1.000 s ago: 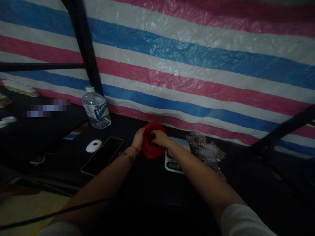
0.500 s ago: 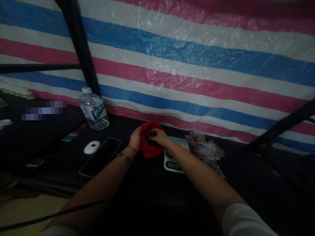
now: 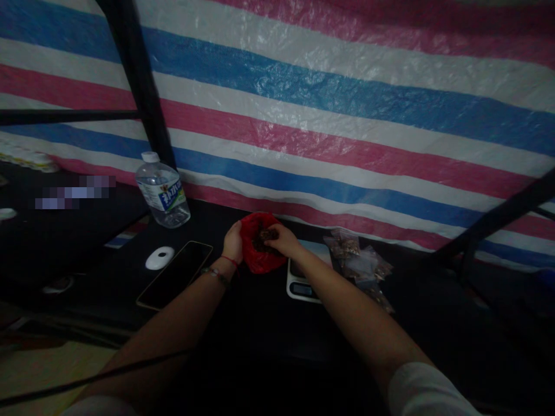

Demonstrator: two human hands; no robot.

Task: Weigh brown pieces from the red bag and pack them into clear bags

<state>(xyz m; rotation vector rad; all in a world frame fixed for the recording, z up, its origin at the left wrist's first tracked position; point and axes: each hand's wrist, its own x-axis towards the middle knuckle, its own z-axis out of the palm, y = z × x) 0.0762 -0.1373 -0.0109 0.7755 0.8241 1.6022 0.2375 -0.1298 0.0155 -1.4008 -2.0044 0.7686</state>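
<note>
1. The fingers of the left hand (image 3: 233,242) are curled around the left edge of a red plastic bag (image 3: 256,254), gripping its rim and holding its mouth open.
2. The fingers of the right hand (image 3: 281,240) are bunched together inside the mouth of the bag, pinched on the small dark brown pieces (image 3: 261,238) that fill it; how much they hold cannot be told in the dim light.
3. The red plastic bag sits on the dark surface (image 3: 260,323) at the middle of the view, close to the striped tarpaulin (image 3: 329,104) that hangs behind it, and between the two hands.
4. The left wrist carries a thin red string (image 3: 229,260) and a beaded bracelet (image 3: 214,274); the right arm ends in a white sleeve (image 3: 427,390) at the lower edge of the view.
5. Just beside the bag on its right lies a small white digital scale (image 3: 303,283), partly covered by the right forearm.
6. Right of the scale lies a heap of small clear plastic pouches (image 3: 359,263) with brownish contents.
7. Left of the bag a dark smartphone (image 3: 176,274) lies flat on the surface, and just beside it a small white oval object (image 3: 159,257).
8. Farther back on the left a clear water bottle (image 3: 161,190) with a white cap and a blue and green label leans near a black metal post (image 3: 141,86).
9. A dark cable (image 3: 95,378) runs across the lower left corner.
</note>
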